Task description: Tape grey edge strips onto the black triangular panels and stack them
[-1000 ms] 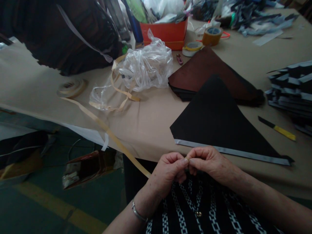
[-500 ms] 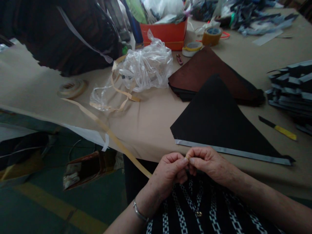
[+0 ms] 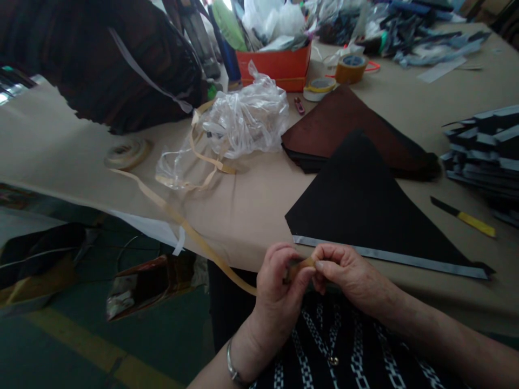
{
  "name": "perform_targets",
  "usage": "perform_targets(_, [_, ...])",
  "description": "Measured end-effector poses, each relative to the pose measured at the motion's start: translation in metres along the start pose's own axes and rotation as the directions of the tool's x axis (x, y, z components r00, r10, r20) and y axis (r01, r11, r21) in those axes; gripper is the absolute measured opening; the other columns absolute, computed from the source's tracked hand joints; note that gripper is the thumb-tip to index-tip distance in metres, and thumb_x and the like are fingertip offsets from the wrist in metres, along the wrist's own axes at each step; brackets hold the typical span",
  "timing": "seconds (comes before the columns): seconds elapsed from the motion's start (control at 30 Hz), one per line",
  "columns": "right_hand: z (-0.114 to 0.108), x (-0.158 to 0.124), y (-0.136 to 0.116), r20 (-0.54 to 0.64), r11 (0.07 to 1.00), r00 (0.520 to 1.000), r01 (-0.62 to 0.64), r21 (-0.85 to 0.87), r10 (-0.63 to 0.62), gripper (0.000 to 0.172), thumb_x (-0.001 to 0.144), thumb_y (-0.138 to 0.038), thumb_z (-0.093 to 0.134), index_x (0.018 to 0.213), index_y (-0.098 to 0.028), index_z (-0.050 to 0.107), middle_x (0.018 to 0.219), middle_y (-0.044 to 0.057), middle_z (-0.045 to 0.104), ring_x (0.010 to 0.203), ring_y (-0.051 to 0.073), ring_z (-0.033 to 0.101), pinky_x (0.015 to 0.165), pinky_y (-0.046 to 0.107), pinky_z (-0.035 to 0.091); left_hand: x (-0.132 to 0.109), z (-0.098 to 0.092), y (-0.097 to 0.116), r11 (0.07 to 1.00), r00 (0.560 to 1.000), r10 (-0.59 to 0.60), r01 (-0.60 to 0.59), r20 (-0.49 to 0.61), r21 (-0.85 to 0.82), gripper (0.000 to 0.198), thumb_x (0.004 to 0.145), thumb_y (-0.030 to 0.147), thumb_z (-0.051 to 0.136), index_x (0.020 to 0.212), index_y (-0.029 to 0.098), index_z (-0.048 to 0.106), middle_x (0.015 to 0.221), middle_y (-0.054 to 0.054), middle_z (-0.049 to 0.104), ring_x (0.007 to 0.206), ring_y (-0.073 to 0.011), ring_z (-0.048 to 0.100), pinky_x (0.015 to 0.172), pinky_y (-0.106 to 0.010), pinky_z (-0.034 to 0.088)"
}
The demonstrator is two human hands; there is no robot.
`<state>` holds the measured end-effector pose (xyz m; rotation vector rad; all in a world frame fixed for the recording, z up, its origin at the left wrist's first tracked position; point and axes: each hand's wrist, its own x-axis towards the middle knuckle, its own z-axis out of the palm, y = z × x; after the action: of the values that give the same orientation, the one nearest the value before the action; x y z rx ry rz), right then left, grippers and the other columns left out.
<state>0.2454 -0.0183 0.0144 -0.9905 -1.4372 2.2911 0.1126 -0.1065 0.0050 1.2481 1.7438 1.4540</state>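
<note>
A long yellowish tape [image 3: 197,236] runs from a roll [image 3: 127,153] on the table, over the table's edge and up to my hands. My left hand [image 3: 279,283] curls round the tape near its end, thumb toward the fingertips of the other hand. With thumb and forefinger pinched, my right hand [image 3: 340,267] holds the tape's end. Just beyond my hands lies a black triangular fabric panel [image 3: 357,200] with a grey strip [image 3: 389,256] along its near edge. Part of the panel covers a stack of brown and black pieces [image 3: 344,116].
A yellow-handled cutter [image 3: 464,217] lies at the right, near a pile of striped strips [image 3: 482,146]. A clear plastic bag [image 3: 247,116], an orange box [image 3: 273,67] and tape rolls [image 3: 351,68] stand farther back. A large dark bundle [image 3: 133,70] fills the back left.
My left hand has turned and its fingers have lifted, so a short stretch of tape now shows between my hands. My right hand keeps its pinch. The view has shifted slightly.
</note>
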Motion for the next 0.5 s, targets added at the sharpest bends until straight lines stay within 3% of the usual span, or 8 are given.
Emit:
perform_targets(0.07, [0.000,0.000,0.001,0.002,1.000,1.000,0.021,-0.010,-0.021,0.011,0.080,-0.022,0.054,0.071,-0.016,0.055,0.059,-0.002,0.058,0.055,0.008,0.051,0.056,0.021,0.041,-0.001,-0.004,0.002,0.955,0.977,0.213,-0.213,0.023,0.209,0.008,0.079,0.015,0.064,0.083,0.022,0.063,0.098,-0.006,0.058,0.099,-0.0218,0.053,0.090,-0.036,0.043])
perform_targets(0.13, [0.001,0.000,0.001,-0.005,0.999,0.999,0.032,-0.035,-0.032,0.011,0.080,-0.022,0.054,0.071,-0.016,0.055,0.060,-0.002,0.057,0.055,0.008,0.051,0.056,0.022,0.042,0.000,-0.006,0.005,0.888,0.950,0.296,-0.311,0.096,0.340,0.011,0.080,0.012,0.062,0.081,0.022,0.066,0.090,-0.006,0.060,0.097,-0.0226,0.054,0.092,-0.038,0.042])
perform_targets(0.3, [0.003,-0.002,0.002,-0.062,0.983,0.996,0.045,-0.177,-0.057,0.011,0.079,-0.020,0.053,0.069,-0.016,0.055,0.060,-0.003,0.052,0.055,0.008,0.046,0.055,0.021,0.039,0.002,-0.006,0.011,0.831,0.921,0.362,-0.390,0.146,0.396,0.013,0.083,0.010,0.058,0.089,0.018,0.066,0.076,-0.004,0.065,0.075,-0.0177,0.059,0.077,-0.034,0.050])
perform_targets(0.5, [0.006,-0.004,0.000,-0.135,0.883,0.971,0.115,-0.454,-0.196,0.013,0.079,-0.020,0.052,0.070,-0.016,0.060,0.062,-0.002,0.055,0.058,0.010,0.048,0.056,0.022,0.040,0.001,-0.004,0.013,0.803,0.910,0.388,-0.410,0.142,0.432,0.009,0.083,0.008,0.056,0.086,0.013,0.063,0.077,-0.006,0.068,0.071,-0.0166,0.062,0.067,-0.029,0.053])
